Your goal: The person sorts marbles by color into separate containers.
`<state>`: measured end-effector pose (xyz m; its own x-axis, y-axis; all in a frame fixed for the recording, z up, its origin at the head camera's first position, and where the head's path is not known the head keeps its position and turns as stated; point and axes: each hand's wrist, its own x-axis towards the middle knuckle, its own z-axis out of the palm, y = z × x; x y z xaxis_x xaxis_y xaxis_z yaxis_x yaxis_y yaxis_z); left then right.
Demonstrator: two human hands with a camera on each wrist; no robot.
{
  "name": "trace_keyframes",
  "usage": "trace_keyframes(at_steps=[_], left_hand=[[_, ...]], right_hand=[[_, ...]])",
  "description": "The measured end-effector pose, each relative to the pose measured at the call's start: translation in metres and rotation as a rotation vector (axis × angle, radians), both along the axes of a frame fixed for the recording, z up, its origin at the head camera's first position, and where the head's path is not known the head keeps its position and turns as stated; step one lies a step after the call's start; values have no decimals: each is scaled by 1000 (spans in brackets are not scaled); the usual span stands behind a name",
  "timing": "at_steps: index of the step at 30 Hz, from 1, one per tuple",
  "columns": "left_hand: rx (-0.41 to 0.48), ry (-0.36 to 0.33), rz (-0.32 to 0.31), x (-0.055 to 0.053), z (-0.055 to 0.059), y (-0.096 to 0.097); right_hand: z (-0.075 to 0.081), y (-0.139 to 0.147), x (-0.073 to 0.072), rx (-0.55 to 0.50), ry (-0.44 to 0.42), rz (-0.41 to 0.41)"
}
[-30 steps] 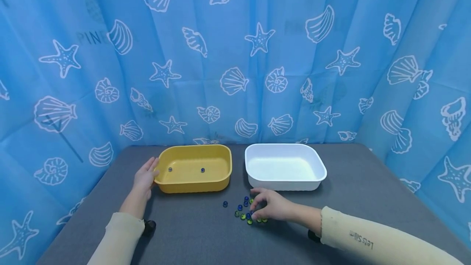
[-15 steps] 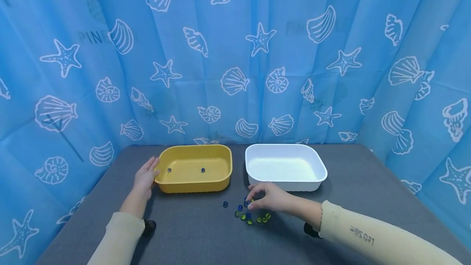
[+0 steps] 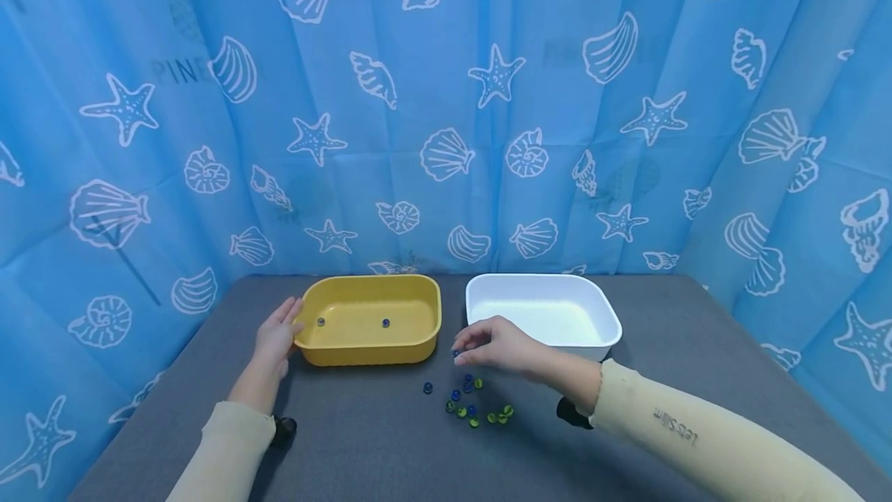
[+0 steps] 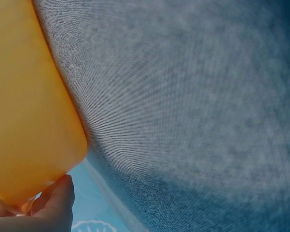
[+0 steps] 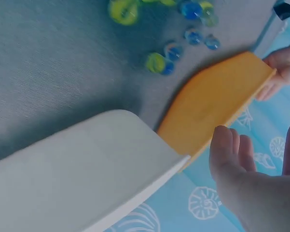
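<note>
Between the thumb and fingertips of my right hand (image 3: 498, 345) is a blue marble (image 3: 455, 353), raised above the table in front of the white tub's (image 3: 543, 348) near left corner. At the far left, my left hand (image 3: 273, 333) grips the end of the yellow tub (image 3: 369, 355); its thumb shows against the tub's wall in the left wrist view. Inside that tub lie two dark blue marbles, one at left and one blue marble (image 3: 385, 323) near the middle. Below my right hand, blue marbles (image 3: 456, 394) and yellow-green marbles (image 3: 503, 417) are scattered loosely.
Both tubs stand side by side at the back of the grey table (image 3: 362, 440), with a narrow gap between them. A blue curtain (image 3: 446, 99) with white shells hangs behind. One blue marble (image 3: 428, 388) lies apart, left of the others.
My right hand has lifted from the scattered marbles with a blue marble, moving up and left toward the gap between the tubs. My left hand stays at the yellow tub.
</note>
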<state>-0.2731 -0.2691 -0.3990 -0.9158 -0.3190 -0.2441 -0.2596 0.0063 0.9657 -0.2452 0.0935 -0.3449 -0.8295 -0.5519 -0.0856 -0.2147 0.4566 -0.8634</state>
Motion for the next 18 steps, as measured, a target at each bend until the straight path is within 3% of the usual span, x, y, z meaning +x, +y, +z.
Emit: trace_keyframes(at_steps=[10,18], left_hand=[[22,-1,4,0,2,-1],[9,14,2,-2,-1,-1]], right_hand=[[10,-23,-17,-6,29,-152],[8,-42,-36,-84,-15,-266]])
